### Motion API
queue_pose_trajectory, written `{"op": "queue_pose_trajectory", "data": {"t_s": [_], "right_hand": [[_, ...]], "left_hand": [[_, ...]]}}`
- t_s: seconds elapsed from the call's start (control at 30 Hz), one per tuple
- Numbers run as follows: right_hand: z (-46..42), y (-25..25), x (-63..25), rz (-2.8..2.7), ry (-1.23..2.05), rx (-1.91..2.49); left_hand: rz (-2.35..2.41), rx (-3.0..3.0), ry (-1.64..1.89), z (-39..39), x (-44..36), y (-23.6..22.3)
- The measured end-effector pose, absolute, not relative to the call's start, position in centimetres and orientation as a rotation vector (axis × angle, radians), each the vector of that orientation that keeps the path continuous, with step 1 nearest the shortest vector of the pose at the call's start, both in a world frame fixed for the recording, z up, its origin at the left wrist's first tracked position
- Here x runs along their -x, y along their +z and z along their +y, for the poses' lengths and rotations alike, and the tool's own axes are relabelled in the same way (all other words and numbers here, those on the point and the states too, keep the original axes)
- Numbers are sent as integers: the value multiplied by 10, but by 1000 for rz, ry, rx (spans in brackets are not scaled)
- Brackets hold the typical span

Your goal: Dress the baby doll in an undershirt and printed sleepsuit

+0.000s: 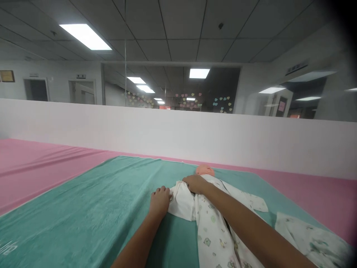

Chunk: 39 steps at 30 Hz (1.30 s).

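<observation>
One forearm partly hid the printed garment, cut off below, on the green towel; the left hand pinched white cloth; the right hand covered its top, finger grip unclear; beyond lay a doll's head.

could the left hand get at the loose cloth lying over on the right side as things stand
Probably not easily: the left hand is at the white cloth, and the right forearm slants over the patterned garment, between it and the loose cloth.
</observation>
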State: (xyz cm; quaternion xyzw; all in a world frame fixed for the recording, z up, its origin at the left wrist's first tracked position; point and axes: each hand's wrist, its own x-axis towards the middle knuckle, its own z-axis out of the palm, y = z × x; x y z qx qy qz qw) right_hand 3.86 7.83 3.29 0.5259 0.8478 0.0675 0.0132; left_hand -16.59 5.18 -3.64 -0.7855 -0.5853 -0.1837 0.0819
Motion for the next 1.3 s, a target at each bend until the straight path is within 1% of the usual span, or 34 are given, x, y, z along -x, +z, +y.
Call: {"op": "queue_pose_trajectory", "data": {"t_s": [0.1, 0.37, 0.53, 0.7, 0.8, 0.93, 1.03, 1.1, 1.2, 1.3], "right_hand": [[71, 40, -41, 2634, 251, -1633], [55, 72, -67, 2588, 229, -1668], [42, 102, -97, 2549, 238, -1758], [31, 119, -113, 2588, 149, -1924], [30, 108, -98, 2642, 167, -1865], [42, 69, -60, 2644, 234, -1699], [56, 41, -31, 2638, 205, -1666], [63, 28, -18, 2643, 166, -1665], [65, 22, -14, 2665, 102, -1695], [59, 33, -32, 2688, 43, -1796]], "left_hand": [[-1785, 2365, -564, 49, 168, -31], [-2137, 2179, -699, 51, 183, -24], [-2174, 2133, -739, 50, 185, -28], [-2175, 2108, -732, 51, 184, -31], [-2183, 2114, -725, 51, 183, -30], [-2294, 2129, -838, 54, 184, -27], [-2364, 2142, -963, 57, 186, -26], [-2323, 2190, -969, 57, 184, -26], [-2052, 2382, -948, 53, 176, -28], [-1560, 2699, -836, 44, 166, -30]]}}
